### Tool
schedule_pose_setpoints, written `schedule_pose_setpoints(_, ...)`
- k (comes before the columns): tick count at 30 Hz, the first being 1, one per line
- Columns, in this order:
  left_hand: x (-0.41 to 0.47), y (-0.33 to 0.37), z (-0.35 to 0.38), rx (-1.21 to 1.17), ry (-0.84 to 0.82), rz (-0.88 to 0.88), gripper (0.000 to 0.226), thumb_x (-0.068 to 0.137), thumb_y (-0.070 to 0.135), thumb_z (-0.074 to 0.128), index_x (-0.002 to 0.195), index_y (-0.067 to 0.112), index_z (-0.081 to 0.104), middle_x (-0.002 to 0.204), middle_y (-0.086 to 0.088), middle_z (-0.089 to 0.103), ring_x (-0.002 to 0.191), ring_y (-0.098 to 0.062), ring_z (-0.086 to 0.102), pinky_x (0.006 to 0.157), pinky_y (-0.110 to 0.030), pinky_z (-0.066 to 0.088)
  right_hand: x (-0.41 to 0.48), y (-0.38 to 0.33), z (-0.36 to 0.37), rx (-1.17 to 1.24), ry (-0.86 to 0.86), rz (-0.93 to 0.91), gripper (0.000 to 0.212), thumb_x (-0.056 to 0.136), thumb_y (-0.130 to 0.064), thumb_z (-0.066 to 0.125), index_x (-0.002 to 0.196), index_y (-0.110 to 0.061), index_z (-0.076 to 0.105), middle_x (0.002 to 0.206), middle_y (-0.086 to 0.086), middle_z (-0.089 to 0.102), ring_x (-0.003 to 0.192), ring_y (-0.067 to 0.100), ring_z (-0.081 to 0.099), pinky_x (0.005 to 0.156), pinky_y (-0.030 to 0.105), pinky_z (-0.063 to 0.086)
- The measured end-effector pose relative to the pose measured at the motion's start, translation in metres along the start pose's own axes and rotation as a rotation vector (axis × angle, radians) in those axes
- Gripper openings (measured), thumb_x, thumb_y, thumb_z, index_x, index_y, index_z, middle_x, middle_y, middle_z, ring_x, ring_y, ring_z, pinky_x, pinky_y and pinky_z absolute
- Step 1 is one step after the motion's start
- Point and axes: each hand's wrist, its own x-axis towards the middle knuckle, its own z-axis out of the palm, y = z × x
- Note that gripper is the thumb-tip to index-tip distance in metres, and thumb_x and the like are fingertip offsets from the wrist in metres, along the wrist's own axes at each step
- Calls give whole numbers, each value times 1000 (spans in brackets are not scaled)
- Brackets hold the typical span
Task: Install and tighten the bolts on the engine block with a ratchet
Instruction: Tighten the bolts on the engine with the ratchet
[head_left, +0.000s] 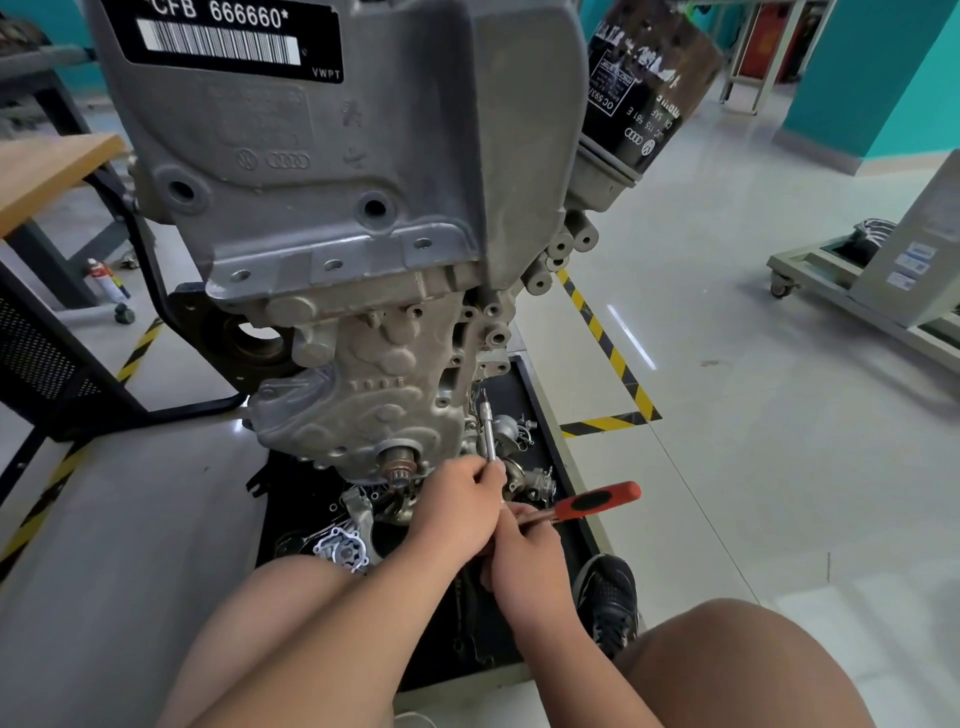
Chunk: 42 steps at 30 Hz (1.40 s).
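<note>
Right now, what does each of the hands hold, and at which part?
The left hand grips the lower end of the slim silver extension bar. The right hand holds the ratchet with the red and black handle near its head end.

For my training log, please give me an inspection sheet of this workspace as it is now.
Surface: black tray on pale tiled floor, below the engine.
Job's things: engine block hanging over the tray; ratchet with red-and-black handle; slim extension bar pointing up at the block.
Clutter: loose metal parts in the tray.
Grippers: left hand holds the extension bar; right hand holds the ratchet.
Cables: nothing seen.
Surroundings: oil filter, wooden workbench, spray can, yellow-black floor tape, wheeled cart.
</note>
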Motion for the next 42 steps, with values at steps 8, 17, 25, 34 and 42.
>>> schedule_pose_setpoints(8,7,2,-1,-106,27,2,30,94,31,51,76,15,68,63,4,63,56,-4,55,54,-22,42,4,-7,6,-7,20,-6,27,94,-22,49,69,-13,48,46,-2,47,40,14,39,42,23,30)
schedule_pose_setpoints(17,9,6,-1,-181,19,-11,29,93,31,54,74,15,69,63,4,65,61,-14,59,57,-26,44,3,-13,2,25,20,-30,31,97,-23,47,69,-9,50,48,-1,48,41,14,44,39,21,35)
schedule_pose_setpoints(25,5,13,-15,-491,-75,-191,33,89,41,60,77,10,65,40,4,46,28,-16,43,34,-16,32,-1,-20,15,865,-308,235,43,99,-36,41,70,-12,62,53,3,37,38,13,29,42,26,34)
schedule_pose_setpoints(34,6,11,-12,-590,-110,-185,27,89,31,65,67,16,70,65,-8,70,58,-21,64,55,-30,50,-3,-15,10,-184,121,-194,22,100,-33,45,88,-18,56,67,-8,61,52,4,54,48,16,37)
schedule_pose_setpoints(42,8,15,-14,-683,-172,-261,21,84,35,70,74,16,70,69,-17,71,58,-30,66,56,-35,53,-2,-19,14,77,88,-86,30,101,-35,43,85,-13,57,65,-5,60,51,9,53,50,20,37)
